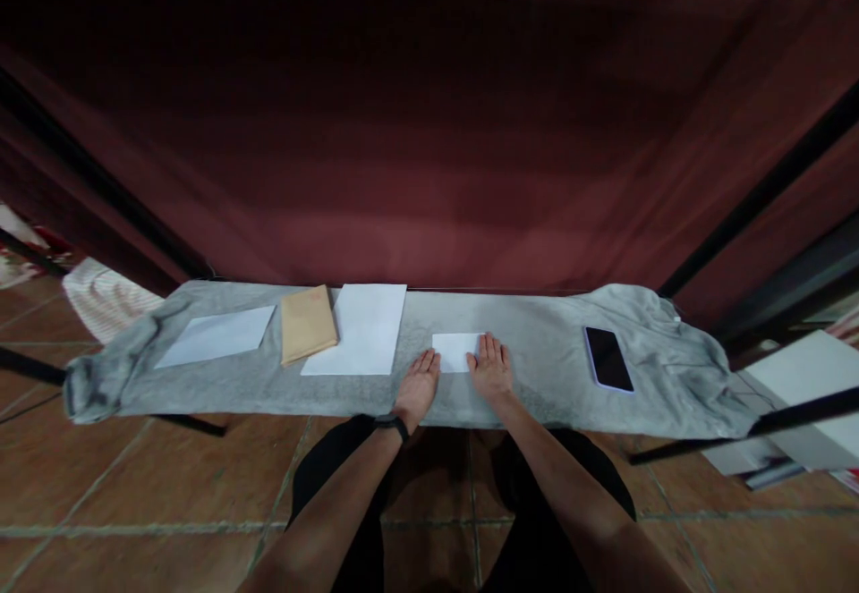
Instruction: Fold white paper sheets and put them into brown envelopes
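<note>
Left hand (417, 387) and right hand (492, 371) are flat, not gripping, at opposite ends of the small white paper (456, 353) on the gray cloth (543, 334). Soft surface, so uneven pressure could probably crease it. Tan paper packet (307, 325) overlaps a big white sheet (372, 329); can't tell what's inside.
</note>
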`<state>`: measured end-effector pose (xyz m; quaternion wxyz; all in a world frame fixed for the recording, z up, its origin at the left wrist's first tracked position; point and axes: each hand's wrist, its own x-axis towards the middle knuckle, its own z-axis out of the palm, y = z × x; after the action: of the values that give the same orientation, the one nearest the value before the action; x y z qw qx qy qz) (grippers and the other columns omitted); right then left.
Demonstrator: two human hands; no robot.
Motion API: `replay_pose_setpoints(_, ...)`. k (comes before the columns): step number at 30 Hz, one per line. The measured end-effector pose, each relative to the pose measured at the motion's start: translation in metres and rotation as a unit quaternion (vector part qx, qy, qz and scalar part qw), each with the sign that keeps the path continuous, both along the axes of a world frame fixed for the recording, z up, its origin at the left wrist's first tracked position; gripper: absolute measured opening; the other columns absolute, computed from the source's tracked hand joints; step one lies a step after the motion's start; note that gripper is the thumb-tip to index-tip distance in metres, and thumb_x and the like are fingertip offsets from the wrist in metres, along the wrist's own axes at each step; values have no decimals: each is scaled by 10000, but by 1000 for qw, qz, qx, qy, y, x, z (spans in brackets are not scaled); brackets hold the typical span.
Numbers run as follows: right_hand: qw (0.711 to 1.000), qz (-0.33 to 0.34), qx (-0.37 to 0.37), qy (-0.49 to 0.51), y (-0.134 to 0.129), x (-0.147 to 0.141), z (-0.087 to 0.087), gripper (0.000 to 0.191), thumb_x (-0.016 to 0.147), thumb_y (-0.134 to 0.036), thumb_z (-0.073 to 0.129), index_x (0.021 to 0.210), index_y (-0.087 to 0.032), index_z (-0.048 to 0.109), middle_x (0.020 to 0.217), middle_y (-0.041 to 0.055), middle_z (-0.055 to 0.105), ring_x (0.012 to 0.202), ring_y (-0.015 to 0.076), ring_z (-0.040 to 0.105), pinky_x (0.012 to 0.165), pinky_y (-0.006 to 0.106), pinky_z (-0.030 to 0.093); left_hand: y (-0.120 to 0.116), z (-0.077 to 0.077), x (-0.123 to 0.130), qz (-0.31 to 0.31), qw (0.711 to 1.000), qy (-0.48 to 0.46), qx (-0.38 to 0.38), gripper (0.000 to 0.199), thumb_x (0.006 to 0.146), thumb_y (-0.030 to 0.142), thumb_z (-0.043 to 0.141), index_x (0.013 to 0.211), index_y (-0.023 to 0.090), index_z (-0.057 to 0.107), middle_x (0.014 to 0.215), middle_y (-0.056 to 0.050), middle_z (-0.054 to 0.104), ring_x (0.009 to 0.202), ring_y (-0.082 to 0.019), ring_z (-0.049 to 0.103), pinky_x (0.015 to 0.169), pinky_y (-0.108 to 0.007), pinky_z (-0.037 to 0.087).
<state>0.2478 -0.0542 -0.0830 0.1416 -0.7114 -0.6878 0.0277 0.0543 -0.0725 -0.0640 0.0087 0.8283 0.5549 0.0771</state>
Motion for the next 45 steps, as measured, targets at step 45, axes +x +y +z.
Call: replay_pose_setpoints(45,992,-100,4,75,21,21,15,326,981,-251,483,1241,-132,640,1120,152,719,1036,242,679,903,322,484,41,0,18,-59,997,15,-44,853,948,626,455,1538,18,361,1625,-243,303,1532,-352,245,1247,-510,190)
